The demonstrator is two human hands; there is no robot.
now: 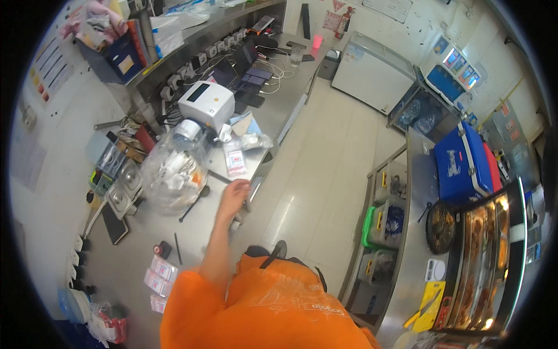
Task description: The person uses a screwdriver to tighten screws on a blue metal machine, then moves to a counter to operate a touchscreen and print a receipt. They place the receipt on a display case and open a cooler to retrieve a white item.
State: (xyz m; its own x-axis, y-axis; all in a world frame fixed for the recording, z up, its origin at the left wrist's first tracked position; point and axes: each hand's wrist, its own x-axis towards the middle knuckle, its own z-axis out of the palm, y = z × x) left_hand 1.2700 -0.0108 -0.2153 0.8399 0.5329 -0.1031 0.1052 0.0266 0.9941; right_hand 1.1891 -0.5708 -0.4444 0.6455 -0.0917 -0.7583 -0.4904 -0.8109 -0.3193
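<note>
My left hand (234,196) reaches over the edge of the steel counter (200,250), its fingers curled together. Whatever may lie inside those fingers is hidden. Just beyond it rests a small clear packet with a red and white label (236,163). To its left sits a clear plastic bag (171,174) with crumpled white and orange contents. A white label printer (207,105) stands farther back. Nearer to me, several labelled packets (157,283) lie beside a dark roll (162,249) and a thin black stick (178,248). My right hand is out of view.
Phones and cables (256,78) crowd the counter's far part. A tiled floor (314,174) separates it from a right-hand counter bearing a blue cooler box (462,163), a lit food display case (482,262) and a knife on a yellow board (426,305). A chest freezer (372,72) stands at the back.
</note>
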